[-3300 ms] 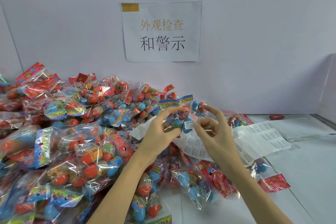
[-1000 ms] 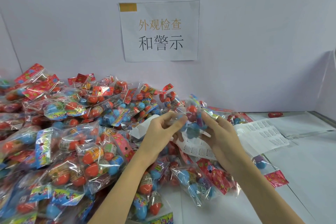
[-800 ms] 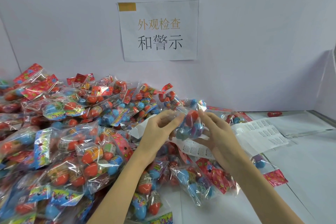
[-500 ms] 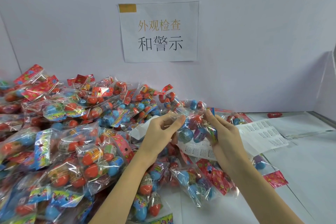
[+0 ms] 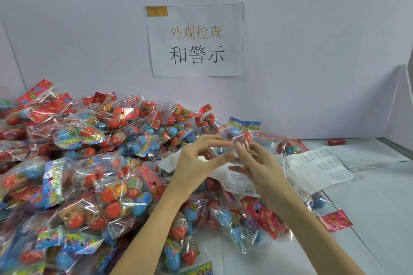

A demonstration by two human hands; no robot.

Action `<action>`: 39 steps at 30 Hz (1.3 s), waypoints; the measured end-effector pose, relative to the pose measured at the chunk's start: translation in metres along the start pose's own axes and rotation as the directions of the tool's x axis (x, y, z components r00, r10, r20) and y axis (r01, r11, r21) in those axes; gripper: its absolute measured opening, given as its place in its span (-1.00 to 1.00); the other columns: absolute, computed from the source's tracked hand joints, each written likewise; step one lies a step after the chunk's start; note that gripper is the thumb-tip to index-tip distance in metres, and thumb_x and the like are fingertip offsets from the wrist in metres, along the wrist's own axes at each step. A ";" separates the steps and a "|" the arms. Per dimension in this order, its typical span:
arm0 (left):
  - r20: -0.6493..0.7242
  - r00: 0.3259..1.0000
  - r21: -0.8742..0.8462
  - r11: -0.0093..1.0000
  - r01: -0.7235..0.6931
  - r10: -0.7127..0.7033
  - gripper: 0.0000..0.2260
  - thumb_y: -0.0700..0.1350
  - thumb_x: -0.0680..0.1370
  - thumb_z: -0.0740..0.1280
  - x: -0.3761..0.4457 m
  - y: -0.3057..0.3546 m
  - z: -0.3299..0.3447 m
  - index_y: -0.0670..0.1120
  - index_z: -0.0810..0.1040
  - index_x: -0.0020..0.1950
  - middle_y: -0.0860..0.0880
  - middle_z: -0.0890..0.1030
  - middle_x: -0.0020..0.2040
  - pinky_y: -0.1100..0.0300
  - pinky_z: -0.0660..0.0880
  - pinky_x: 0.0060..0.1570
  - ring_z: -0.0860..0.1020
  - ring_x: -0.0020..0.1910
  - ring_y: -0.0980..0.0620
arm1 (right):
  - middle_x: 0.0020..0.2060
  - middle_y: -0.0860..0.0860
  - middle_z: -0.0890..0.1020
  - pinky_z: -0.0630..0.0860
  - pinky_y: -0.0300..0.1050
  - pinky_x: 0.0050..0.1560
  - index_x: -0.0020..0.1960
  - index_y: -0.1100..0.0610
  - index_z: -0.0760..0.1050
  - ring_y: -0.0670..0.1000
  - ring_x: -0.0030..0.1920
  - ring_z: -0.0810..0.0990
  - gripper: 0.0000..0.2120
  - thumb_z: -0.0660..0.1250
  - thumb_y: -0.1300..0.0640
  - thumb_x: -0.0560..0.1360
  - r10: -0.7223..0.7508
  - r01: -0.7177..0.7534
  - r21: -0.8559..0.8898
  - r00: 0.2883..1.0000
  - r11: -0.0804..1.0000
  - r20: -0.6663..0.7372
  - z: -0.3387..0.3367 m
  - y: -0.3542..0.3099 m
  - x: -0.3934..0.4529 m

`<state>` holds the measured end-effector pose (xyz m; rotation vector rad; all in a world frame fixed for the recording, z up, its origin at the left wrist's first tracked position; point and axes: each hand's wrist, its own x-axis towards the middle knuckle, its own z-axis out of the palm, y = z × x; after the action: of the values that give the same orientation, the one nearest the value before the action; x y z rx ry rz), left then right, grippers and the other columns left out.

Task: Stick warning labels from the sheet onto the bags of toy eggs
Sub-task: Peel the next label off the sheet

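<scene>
Presently, one bag of toy eggs (image 5: 237, 138) held up by both hands just left of the label sheet (image 5: 317, 167). Left hand (image 5: 196, 163): fingers pinching the plastic. Right hand (image 5: 261, 165): fingers pinching it too. Whether its label is on, I cannot tell. Left of the sheet: a large heap of bags (image 5: 89, 163), so much probably remains.
</scene>
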<state>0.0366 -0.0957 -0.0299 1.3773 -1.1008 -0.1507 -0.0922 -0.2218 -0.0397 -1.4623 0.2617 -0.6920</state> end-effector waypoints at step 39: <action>-0.133 0.882 0.808 0.466 0.361 -0.453 -0.68 -0.02 0.73 0.14 0.010 -0.034 -0.008 0.00 0.36 0.49 -0.07 0.41 0.50 -0.14 0.08 0.54 0.40 0.47 -0.11 | -0.10 0.03 0.65 0.52 -0.27 -0.43 0.27 0.21 0.66 -0.07 -0.30 0.57 -0.51 0.65 0.20 0.36 0.106 -0.326 0.780 0.941 0.535 0.320 -0.034 -0.020 0.000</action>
<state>0.0639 -0.1054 -0.0509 2.5274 -0.9093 -0.0451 -0.1167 -0.2486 -0.0247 -0.5488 -0.0848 -0.3265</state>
